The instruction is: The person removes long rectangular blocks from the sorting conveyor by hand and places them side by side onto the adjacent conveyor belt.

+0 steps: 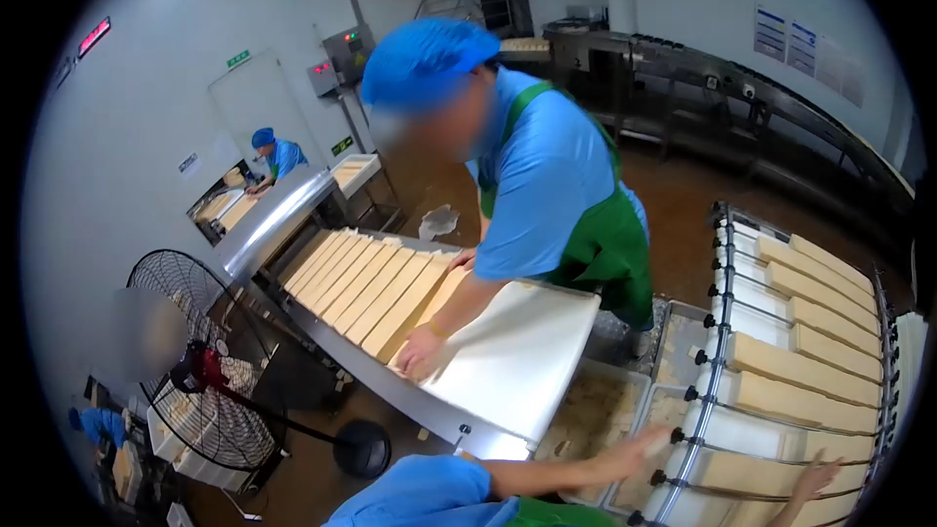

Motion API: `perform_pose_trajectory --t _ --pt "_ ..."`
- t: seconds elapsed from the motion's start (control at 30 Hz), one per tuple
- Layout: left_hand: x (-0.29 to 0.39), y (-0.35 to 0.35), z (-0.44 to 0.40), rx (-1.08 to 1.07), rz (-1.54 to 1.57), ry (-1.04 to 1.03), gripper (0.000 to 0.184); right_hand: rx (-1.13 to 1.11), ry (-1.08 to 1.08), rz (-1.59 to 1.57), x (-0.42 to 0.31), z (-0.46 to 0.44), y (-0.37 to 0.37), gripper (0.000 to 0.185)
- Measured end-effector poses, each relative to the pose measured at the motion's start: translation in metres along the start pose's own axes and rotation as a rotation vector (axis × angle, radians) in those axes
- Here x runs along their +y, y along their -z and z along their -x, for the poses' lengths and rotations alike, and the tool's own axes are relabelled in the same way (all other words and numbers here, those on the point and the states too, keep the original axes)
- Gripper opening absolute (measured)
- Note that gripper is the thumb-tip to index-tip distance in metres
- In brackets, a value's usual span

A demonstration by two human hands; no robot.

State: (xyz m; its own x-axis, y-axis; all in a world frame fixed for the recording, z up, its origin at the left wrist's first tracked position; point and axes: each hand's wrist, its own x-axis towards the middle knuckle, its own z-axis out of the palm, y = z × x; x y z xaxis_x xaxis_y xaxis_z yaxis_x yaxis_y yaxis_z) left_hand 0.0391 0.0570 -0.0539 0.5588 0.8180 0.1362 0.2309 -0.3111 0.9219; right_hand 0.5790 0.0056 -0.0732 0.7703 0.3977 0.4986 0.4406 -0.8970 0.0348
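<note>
My left hand reaches in from the bottom with its fingers stretched out and nothing visible in them. It is beside the near rail of the belt conveyor, above the edge of a tray. My right hand is over the conveyor with its fingers apart, at a flat pale dough-like strip. Whether the fingertips touch the strip, I cannot tell. Several more such strips lie crosswise in rows on the white belt, between thin metal rods.
Opposite, a co-worker in a blue cap and green apron bends over another conveyor, both hands at a row of pale strips. Trays with scraps stand between the conveyors. A large floor fan is at left.
</note>
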Motion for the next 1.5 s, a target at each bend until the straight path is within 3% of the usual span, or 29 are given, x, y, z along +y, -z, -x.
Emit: perform_pose_trajectory --t 0.07,0.1,0.17,0.27,0.37,0.43,0.5,0.53,0.57,0.63,0.67,0.73,0.77,0.83,0.9,0.93,1.0,1.07,1.1,1.13,1.17,1.23,1.27,1.33,1.37,1.43,1.5 --pt "-0.016 0.017 0.025 0.178 -0.206 -0.041 0.059 0.723 0.086 -0.566 0.034 -0.06 -0.009 0.059" --pt "-0.03 0.027 0.037 0.29 -0.34 -0.068 0.057 0.783 0.175 -0.654 0.047 -0.077 0.015 0.057" --pt "-0.043 0.052 0.062 0.305 -0.382 0.015 0.054 0.658 0.211 -0.844 0.029 -0.058 0.098 0.054" --pt "-0.055 0.078 0.102 0.391 -0.454 -0.022 0.047 0.393 0.291 -1.104 -0.02 -0.007 0.174 0.05" --pt "-0.078 0.093 0.133 0.456 -0.611 -0.024 0.041 0.019 0.406 -1.252 -0.084 0.061 0.197 0.046" --pt "-0.082 0.095 0.143 0.375 -0.696 -0.012 0.039 -0.285 0.511 -1.246 -0.137 0.123 0.193 0.044" --pt "-0.091 0.084 0.151 0.346 -0.789 -0.013 0.038 -0.527 0.638 -1.114 -0.182 0.188 0.172 0.042" --pt "-0.095 0.085 0.149 0.32 -0.893 0.016 0.038 -0.524 0.737 -1.028 -0.204 0.217 0.161 0.052" --pt "-0.091 0.087 0.149 0.303 -0.95 -0.041 0.036 -0.361 0.726 -1.01 -0.225 0.252 0.111 0.042" --pt "-0.099 0.085 0.149 0.274 -0.934 -0.01 0.029 -0.609 0.924 -0.48 -0.235 0.267 0.202 0.026" --pt "-0.104 0.085 0.149 0.278 -0.923 -0.032 0.029 -0.591 0.912 -0.471 -0.234 0.268 0.188 0.026" --pt "-0.113 0.084 0.152 0.279 -0.859 -0.003 0.024 -0.437 0.707 -0.765 -0.239 0.284 0.138 0.018" --pt "-0.111 0.087 0.151 0.274 -0.847 -0.021 0.024 -0.424 0.694 -0.753 -0.243 0.285 0.127 0.018" --pt "-0.102 0.086 0.152 0.271 -0.882 0.03 0.023 -0.195 0.759 -0.755 -0.236 0.291 0.114 0.019" --pt "-0.107 0.088 0.152 0.311 -0.839 -0.021 0.023 -0.179 0.744 -0.73 -0.237 0.29 0.096 0.019" --pt "-0.106 0.088 0.152 0.319 -0.849 -0.028 0.025 -0.54 0.597 -1.22 -0.242 0.293 0.055 0.019" --pt "-0.111 0.086 0.151 0.357 -0.874 -0.072 0.028 -0.883 0.407 -1.697 -0.244 0.283 0.057 0.019" --pt "-0.119 0.095 0.144 0.374 -0.762 -0.032 0.03 -0.305 0.738 -0.71 -0.241 0.288 0.128 0.021" --pt "-0.122 0.094 0.149 0.377 -0.643 0.042 0.032 -0.311 0.725 -0.698 -0.239 0.283 0.133 0.021" --pt "-0.124 0.1 0.149 0.49 -0.734 0.029 0.033 -0.224 0.753 -0.71 -0.237 0.284 0.132 0.021" --pt "-0.091 0.118 0.15 0.449 -0.803 0.192 0.035 -0.139 0.777 -0.733 -0.238 0.293 0.128 0.021" --pt "-0.102 0.149 0.149 0.641 -0.739 0.412 0.048 -0.187 0.719 -0.828 -0.244 0.296 0.12 0.022" --pt "-0.1 0.164 0.15 0.626 -0.76 0.399 0.048 -0.205 0.727 -0.787 -0.243 0.297 0.123 0.022" --pt "-0.092 0.19 0.148 0.481 -0.771 0.982 0.07 -0.234 0.728 -0.723 -0.242 0.296 0.128 0.016" --pt "-0.106 0.198 0.149 0.465 -0.796 0.969 0.07 -0.242 0.698 -0.73 -0.243 0.296 0.128 0.016" --pt "-0.133 0.207 0.154 0.144 -0.741 0.901 0.092 -0.205 0.735 -0.631 -0.244 0.298 0.134 0.022" --pt "-0.13 0.198 0.149 0.187 -0.583 0.911 0.088 -0.241 0.743 -0.629 -0.244 0.292 0.142 0.022"
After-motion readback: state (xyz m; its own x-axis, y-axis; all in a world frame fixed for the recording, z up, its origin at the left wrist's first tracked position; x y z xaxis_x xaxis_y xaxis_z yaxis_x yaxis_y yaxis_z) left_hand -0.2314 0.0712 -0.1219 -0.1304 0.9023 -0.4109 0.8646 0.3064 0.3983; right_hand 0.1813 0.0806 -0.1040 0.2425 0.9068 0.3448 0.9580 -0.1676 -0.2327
